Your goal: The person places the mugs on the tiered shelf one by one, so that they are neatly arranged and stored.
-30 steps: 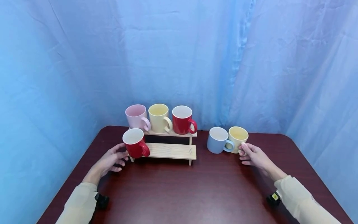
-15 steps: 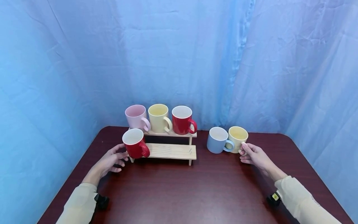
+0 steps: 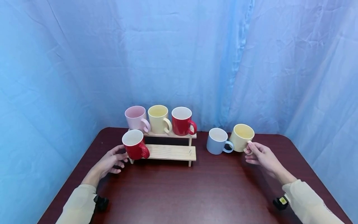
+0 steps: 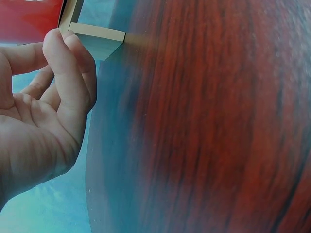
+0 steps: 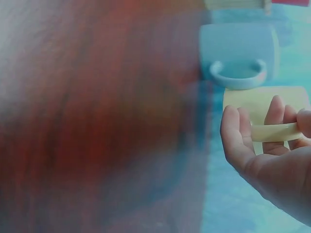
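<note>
My right hand (image 3: 261, 155) pinches the handle of a pale yellow mug (image 3: 241, 138) at the right; its handle (image 5: 275, 132) runs between my fingers in the right wrist view. This mug tilts slightly and looks raised off the table. Just left of it a light blue mug (image 3: 216, 141) stands upright on the table. My left hand (image 3: 109, 161) is beside a red mug (image 3: 133, 146) at the left end of the lower step of a wooden two-step rack (image 3: 167, 152). Its fingers (image 4: 68, 73) are loosely bent near the rack's end; whether they touch it I cannot tell.
Along the upper step stand a pink mug (image 3: 135, 118), another yellow mug (image 3: 158, 119) and another red mug (image 3: 181, 121), handles toward the right. The dark red-brown wooden table (image 3: 179, 193) ends at blue curtains (image 3: 179, 62) behind and at both sides.
My right hand has moved slightly right, drawing the yellow mug away from the blue mug and up a little. My left hand and the rack's mugs keep their places.
</note>
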The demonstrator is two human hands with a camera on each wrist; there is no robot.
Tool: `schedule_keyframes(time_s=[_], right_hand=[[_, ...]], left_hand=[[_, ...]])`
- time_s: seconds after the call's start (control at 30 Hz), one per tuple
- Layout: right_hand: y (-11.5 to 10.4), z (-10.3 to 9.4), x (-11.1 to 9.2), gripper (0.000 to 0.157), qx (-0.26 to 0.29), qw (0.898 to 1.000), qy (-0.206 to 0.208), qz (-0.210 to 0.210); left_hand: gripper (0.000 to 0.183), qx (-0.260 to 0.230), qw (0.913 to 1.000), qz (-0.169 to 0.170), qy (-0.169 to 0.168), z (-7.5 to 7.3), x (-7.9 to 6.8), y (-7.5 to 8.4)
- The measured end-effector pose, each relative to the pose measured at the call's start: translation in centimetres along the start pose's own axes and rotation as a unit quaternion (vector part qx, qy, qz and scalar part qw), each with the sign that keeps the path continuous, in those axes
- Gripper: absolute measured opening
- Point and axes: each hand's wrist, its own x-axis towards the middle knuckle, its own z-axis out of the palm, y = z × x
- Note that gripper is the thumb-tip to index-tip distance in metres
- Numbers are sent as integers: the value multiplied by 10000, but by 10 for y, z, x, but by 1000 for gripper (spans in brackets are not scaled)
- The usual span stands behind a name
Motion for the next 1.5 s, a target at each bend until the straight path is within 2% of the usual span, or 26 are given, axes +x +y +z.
schedule_keyframes(time_s=[0.13, 0.27, 0.43, 0.67, 0.87, 1.13, 1.5], right_hand=[[-21, -4, -9, 40, 279, 9983, -113, -500], [-43, -7, -18, 29, 597, 9923, -344, -1031], [-70, -6, -29, 26, 592, 9867, -687, -1347], [-97, 10, -38, 30, 176, 9870, -984, -1256], [-107, 35, -38, 32, -79, 9836, -1286, -1261], [-107, 76, -26, 30, 202, 9793, -1740, -1014], [-111, 137, -1, 40, -163, 9727, -2227, -625]], left_hand=[[62, 25, 10000, 21, 1, 1, 0, 0], [63, 36, 10000, 17, -6, 1, 0, 0], [64, 55, 10000, 43, -1, 1, -1, 0], [65, 47, 10000, 42, -2, 1, 0, -2], [65, 29, 10000, 40, -10, 1, -1, -1], [65, 41, 10000, 56, -12, 2, -2, 0], [64, 79, 10000, 22, -8, 2, -1, 0]])
